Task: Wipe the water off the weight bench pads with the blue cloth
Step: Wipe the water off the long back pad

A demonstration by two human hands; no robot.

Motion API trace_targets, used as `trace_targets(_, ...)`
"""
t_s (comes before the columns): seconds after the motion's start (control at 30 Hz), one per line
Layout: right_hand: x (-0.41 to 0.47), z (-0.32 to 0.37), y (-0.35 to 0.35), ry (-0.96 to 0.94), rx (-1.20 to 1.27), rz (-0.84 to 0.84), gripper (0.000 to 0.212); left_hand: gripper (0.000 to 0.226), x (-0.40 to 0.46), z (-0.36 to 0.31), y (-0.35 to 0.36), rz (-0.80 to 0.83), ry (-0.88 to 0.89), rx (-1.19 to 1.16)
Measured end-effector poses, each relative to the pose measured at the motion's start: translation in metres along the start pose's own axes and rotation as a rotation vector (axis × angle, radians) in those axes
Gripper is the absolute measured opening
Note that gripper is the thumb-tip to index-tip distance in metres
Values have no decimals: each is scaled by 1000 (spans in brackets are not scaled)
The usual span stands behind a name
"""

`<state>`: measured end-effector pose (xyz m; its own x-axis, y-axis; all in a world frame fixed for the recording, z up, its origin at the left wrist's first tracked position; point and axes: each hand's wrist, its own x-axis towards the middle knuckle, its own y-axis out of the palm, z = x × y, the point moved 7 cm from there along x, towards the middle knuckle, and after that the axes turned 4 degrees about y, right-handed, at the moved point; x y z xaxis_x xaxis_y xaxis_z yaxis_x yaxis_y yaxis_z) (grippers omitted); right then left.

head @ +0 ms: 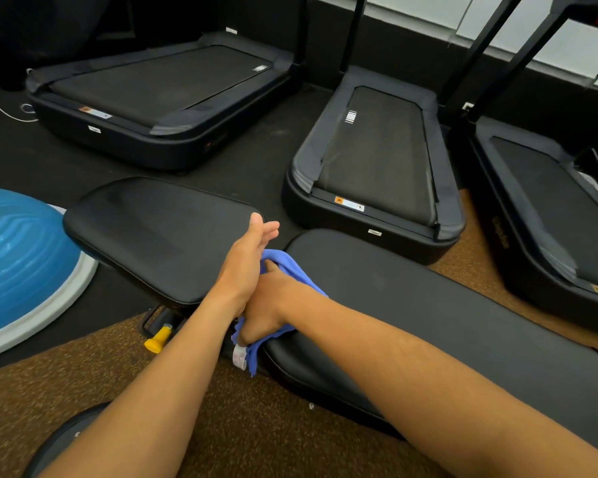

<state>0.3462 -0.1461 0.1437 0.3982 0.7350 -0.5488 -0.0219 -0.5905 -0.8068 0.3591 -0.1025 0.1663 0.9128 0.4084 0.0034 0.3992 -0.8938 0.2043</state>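
Note:
A black weight bench lies across the middle, with a seat pad on the left and a long back pad on the right. The blue cloth is bunched at the gap between the two pads, on the near end of the back pad. My right hand is closed on the cloth and presses it against that pad's end. A white tag hangs from the cloth's lower edge. My left hand rests over the seat pad's right edge, fingers extended and apart, touching my right hand. I see no water drops on either pad.
A blue balance dome with a grey rim sits at the left. Three black treadmills stand behind the bench. A yellow adjustment knob pokes out under the seat pad. Brown carpet lies in front; a dark round object is at the bottom left.

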Motion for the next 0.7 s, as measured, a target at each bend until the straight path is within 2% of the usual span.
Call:
trace_targets(0.13, -15, 12, 8, -31, 10, -151, 28, 55, -7, 3, -1, 0, 1, 16)
trace_targets(0.23, -23, 14, 5, -63, 142, -344, 31, 46, -23, 1, -12, -59, 152, 93)
trace_targets(0.3, -29, 8, 6, -111, 328, -444, 38, 41, -41, 8, -22, -114, 297, 186)
trace_targets(0.4, -38, -10, 8, -170, 659, -458, 25, 38, -65, 30, -30, -141, 429, 315)
trace_targets(0.5, -38, -30, 11, -86, 1069, -379, 28, 41, -77, 40, -24, -106, 514, 363)
trace_targets(0.6, -40, -53, 6, 69, 1269, -576, 27, 52, -84, 39, -11, -28, 538, 429)
trace_targets(0.7, -49, -68, 5, 189, 1379, -740, 23, 58, -90, 45, 2, 130, 505, 569)
